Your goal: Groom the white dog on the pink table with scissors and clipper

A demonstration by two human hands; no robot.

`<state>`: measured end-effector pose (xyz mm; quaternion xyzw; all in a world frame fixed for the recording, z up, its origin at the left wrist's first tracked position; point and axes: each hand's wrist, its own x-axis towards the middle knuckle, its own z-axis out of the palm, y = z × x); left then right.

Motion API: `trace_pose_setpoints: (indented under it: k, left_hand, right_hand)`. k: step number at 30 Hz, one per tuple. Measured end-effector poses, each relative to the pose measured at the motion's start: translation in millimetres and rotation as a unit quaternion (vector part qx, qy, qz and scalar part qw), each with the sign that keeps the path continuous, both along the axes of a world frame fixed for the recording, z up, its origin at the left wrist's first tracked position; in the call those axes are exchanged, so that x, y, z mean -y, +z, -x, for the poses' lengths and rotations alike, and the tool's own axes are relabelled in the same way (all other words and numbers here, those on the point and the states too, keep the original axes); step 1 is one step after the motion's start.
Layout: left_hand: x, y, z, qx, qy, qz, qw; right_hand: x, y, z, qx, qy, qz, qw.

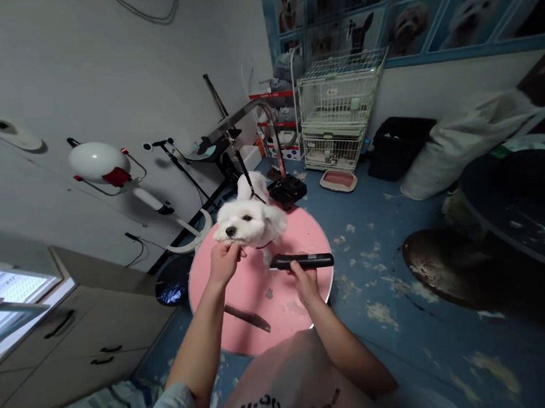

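One white dog (245, 222) at twelve o'clock on a round pink table (293, 312).
At ten o'clock, the left hand (224, 263) pinches at the dog's chin, fingertips pressed together. At three, the right hand (304, 281) has its fingers curled around a black clipper (311, 261). A dark comb (247, 318) lies at seven.

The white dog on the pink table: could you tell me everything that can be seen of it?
The dog has fluffy white fur, a black nose and a dark eye. It faces the camera side of the pink table, head turned toward the picture's left. The person's left hand touches it under the chin. A dark strap runs down to it from an overhead bar. A front leg shows, but whether the hindquarters stand or sit is hidden.
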<state>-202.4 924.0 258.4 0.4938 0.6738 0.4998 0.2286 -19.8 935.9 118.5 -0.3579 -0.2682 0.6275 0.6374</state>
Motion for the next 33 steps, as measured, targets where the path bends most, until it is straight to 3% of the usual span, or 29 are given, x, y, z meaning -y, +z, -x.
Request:
trace_pose_setpoints:
  k: [4,7,11,17,24,27,33]
  left_hand:
    - [-12,-0.4,-11,0.010,-0.002,-0.016,1.000]
    - [-16,0.3,-17,0.013,-0.001,-0.021,1.000]
    - [-19,4.4,-22,0.016,-0.008,-0.023,1.000]
    - [-24,5.7,-22,0.026,-0.012,-0.026,0.999]
    - [-31,4.3,-20,0.033,-0.007,-0.020,0.999]
    - [-36,2.7,-18,0.035,0.006,-0.026,0.999]
    - [-45,4.0,-24,0.030,0.011,-0.046,0.998]
  right_hand:
    - [-10,29.9,7,0.114,-0.051,-0.179,0.976]
    - [-36,42.7,15,0.158,-0.061,-0.236,0.957]
    - [-57,35.5,22,0.195,-0.022,-0.233,0.952]
    - [-67,28.9,24,0.198,-0.068,-0.256,0.944]
    - [-76,15.2,24,0.217,-0.035,-0.212,0.952]
    - [-79,20.5,20,0.201,-0.042,-0.234,0.950]
    - [-107,31.6,7,0.188,0.037,-0.223,0.956]
